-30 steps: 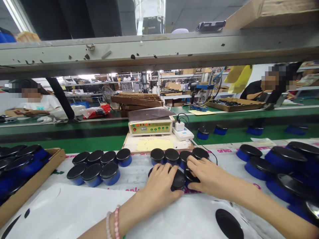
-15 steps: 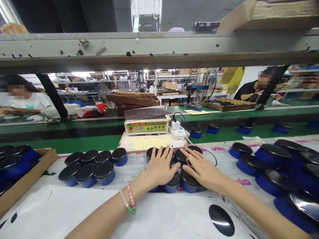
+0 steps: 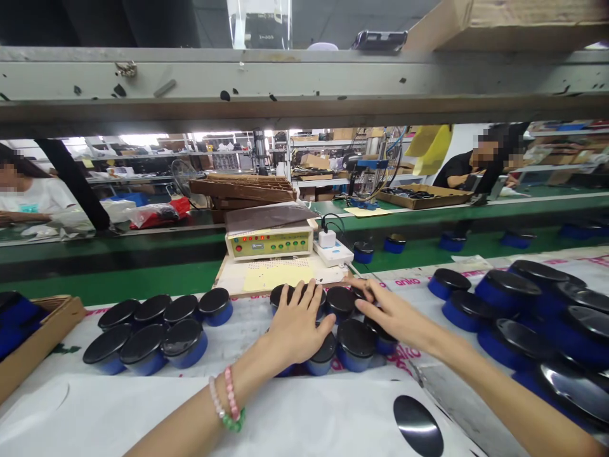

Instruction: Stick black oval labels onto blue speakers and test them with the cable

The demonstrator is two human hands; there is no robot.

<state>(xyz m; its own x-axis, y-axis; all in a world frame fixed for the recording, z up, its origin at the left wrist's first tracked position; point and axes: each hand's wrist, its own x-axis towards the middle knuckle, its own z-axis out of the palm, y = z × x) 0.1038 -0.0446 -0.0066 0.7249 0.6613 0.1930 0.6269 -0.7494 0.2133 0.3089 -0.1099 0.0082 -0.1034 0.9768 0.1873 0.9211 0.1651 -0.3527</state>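
Well, we look down at a left hand [image 3: 297, 329] and a right hand [image 3: 394, 315] working over a tight cluster of round blue containers [image 3: 356, 346] with black lids, which stand upright on a white printed sheet [image 3: 242, 336]. The left hand is open, with its fingers spread over the lids at the back of the cluster, and its palm is just behind a front container. The right hand is stretched forward with the fingers nearly together. Its fingertips [image 3: 364, 299] reach the lids near the middle, but we cannot tell if they grip one. A smaller group of containers [image 3: 152, 320] stands to the left of the hands, and a larger group [image 3: 507, 293] stands to the right. A cardboard tray [image 3: 52, 324] at the left edge holds more, and a control box [image 3: 269, 244] sits behind the cluster.

In our judgement, the main risk comes from the close spacing. Because the containers stand so near each other, one careless push could knock a neighbour over. The smooth lids could also slip under the fingers, or a lid could shift if the hand presses it from the side. A container could then roll toward the edge of the sheet.
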